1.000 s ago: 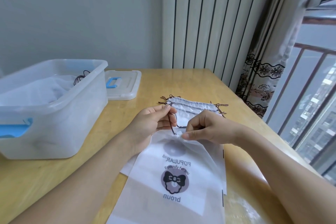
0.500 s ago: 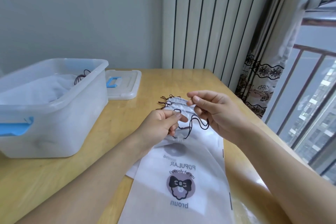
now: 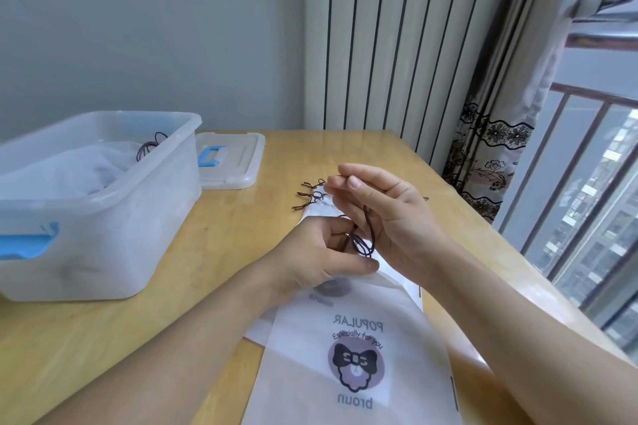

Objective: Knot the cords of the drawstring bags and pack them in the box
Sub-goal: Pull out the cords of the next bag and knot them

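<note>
Above the white printed bag (image 3: 348,355), both hands' fingers (image 3: 340,179) pinch its dark looped cord (image 3: 362,241).

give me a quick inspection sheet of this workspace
surface: wooden table, glossy
job's things: printed bag lies flat atop other bags; its dark cord looped between the hands; box open, bags inside
clutter: box lid beside the box; loose cord ends
hands: left hand and right hand both pinch the cord
cables: nothing seen
surroundings: grey wall, radiator, curtain, window railing
</note>
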Demonstrator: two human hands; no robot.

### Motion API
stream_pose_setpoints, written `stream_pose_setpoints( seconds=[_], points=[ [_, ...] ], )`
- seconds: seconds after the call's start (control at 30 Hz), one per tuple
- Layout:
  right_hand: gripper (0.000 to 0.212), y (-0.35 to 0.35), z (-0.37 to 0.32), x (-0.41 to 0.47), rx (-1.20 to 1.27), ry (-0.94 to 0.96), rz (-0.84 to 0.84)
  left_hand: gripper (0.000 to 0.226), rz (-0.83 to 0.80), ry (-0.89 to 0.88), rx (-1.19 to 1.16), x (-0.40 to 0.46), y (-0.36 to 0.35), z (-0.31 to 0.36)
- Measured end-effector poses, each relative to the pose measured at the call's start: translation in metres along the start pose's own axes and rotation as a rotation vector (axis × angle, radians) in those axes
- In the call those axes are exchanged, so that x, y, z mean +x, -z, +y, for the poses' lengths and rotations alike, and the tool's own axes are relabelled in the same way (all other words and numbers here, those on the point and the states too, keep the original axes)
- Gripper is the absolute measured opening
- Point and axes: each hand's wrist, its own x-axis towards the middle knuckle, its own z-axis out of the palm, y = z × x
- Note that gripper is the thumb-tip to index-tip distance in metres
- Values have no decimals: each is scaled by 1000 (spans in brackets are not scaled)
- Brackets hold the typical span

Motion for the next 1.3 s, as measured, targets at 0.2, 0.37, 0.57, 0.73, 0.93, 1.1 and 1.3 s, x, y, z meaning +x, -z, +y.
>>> stream_pose_setpoints(
  seconds=[0.2, 0.37, 0.57, 0.73, 0.93, 1.1, 1.3],
  points=[
    [16, -12, -1, -4, 65, -34, 5, 11, 154, 1, 60, 1, -12, 0],
    [18, -2, -6, 2, 95, 18, 74, 31, 64, 13, 79, 0, -17, -4],
    [16, 13, -12, 11, -205, 39, 273, 38, 35, 1, 75, 1, -17, -1],
    [29, 12, -18, 10, 325, -98, 65, 33, -44, -13, 77, -2, -16, -2],
    [32, 18, 2, 11, -570, 79, -142, 37, -54, 10, 55, -2, -13, 1],
    [30, 27, -6, 13, -660, 128, -74, 46, -2, 29, -193, -1, -5, 2],
    [18, 36, 0, 12, -672, 2, -284, 39, 29, 9, -440, -1, -2, 6]
  ],
)
